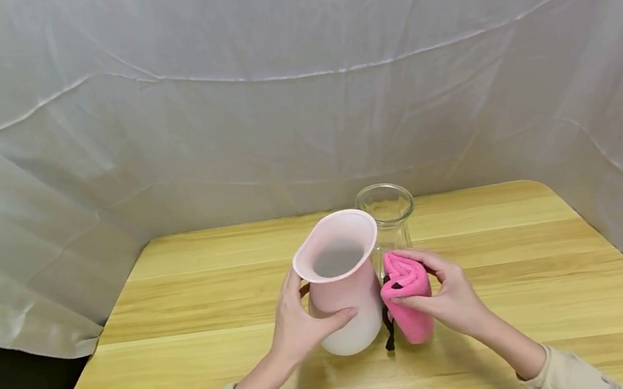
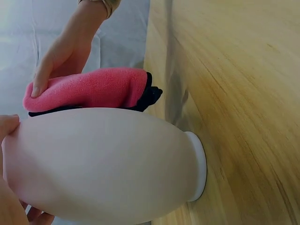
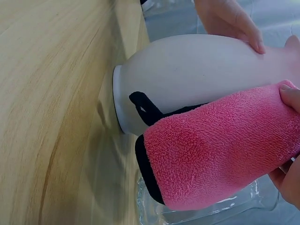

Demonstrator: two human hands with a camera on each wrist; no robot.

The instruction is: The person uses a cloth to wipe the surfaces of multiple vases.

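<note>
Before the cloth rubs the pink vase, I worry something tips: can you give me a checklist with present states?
1. Left hand holds the pink vase: ok.
2. Vase base flat on the table: ok.
3. Right hand holds the pink cloth: ok.
4. Cloth against the vase wall: ok.
5. Glass vase clear of the cloth: not ok, close behind.
6. Pink vase empty: cannot tell.

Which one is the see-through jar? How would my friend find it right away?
Look at the wooden table, near its middle toward the back edge. Two vessels stand there: a pink vase in front and the glass jar just behind it, to its right. The jar is the only clear one, and a pink cloth is held in front of it.
</note>
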